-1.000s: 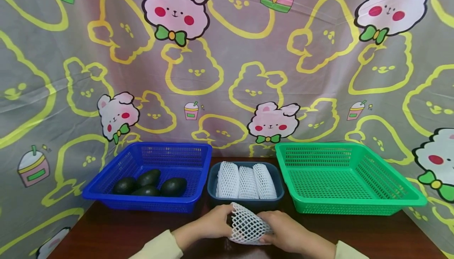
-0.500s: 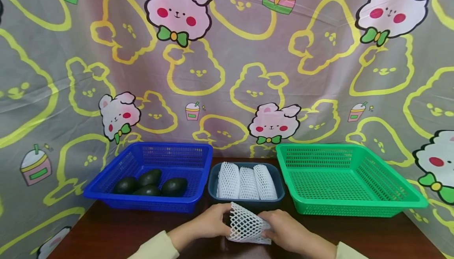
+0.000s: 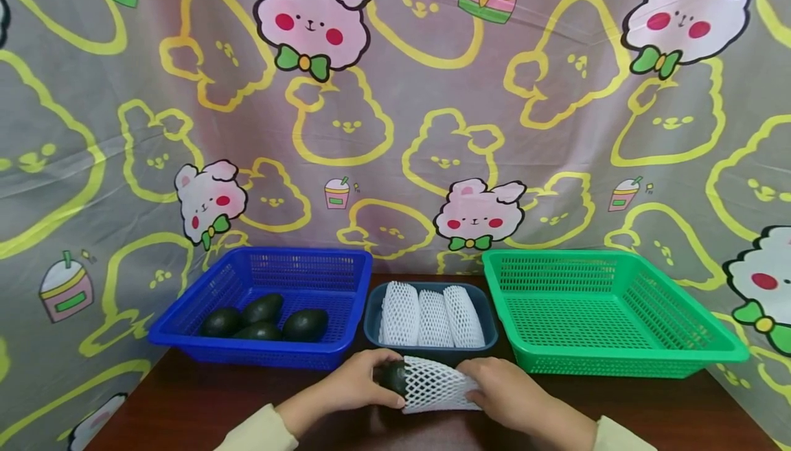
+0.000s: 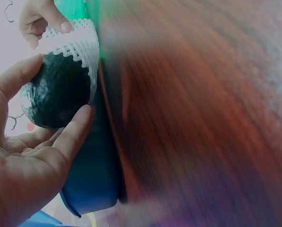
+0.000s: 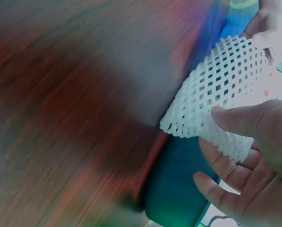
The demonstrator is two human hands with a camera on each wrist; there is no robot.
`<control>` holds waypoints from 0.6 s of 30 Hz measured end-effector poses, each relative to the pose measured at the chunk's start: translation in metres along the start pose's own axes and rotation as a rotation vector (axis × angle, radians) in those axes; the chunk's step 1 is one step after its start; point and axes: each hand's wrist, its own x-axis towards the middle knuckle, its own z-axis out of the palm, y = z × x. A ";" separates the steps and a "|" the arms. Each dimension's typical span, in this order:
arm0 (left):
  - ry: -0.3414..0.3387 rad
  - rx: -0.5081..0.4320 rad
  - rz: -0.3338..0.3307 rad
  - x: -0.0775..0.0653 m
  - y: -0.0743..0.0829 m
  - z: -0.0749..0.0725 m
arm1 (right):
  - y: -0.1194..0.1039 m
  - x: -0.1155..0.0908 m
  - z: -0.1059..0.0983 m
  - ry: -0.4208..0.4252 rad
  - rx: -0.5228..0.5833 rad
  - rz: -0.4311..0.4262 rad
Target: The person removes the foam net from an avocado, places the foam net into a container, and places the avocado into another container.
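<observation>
My left hand (image 3: pixel 355 386) grips a dark avocado (image 3: pixel 393 376) at its left end; the left wrist view shows the avocado (image 4: pixel 56 94) between thumb and fingers. A white foam net sleeve (image 3: pixel 439 386) covers the avocado's right part. My right hand (image 3: pixel 503 389) pinches the sleeve (image 5: pixel 216 90) by its right end. Both hands hover just above the brown table (image 3: pixel 198 406), in front of the dark grey tray (image 3: pixel 371 314).
The grey tray holds three white net sleeves (image 3: pixel 429 314). A blue basket (image 3: pixel 346 279) at the left holds several avocados (image 3: pixel 262 320). A green basket (image 3: pixel 618 362) stands at the right with nothing in it. A patterned cloth (image 3: pixel 395 114) hangs behind.
The sleeve has shifted rightward and flattened, and the avocado's dark left end now shows outside it. Both hands sit slightly lower and further apart.
</observation>
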 end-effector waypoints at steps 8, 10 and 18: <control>-0.008 -0.065 -0.005 -0.002 0.001 -0.002 | 0.002 -0.002 -0.001 -0.026 0.024 0.017; -0.010 -0.067 -0.005 -0.003 0.002 -0.002 | 0.000 -0.001 -0.002 -0.021 0.016 0.014; -0.012 -0.067 0.015 -0.003 0.004 -0.001 | -0.015 0.011 -0.005 -0.001 -0.038 -0.012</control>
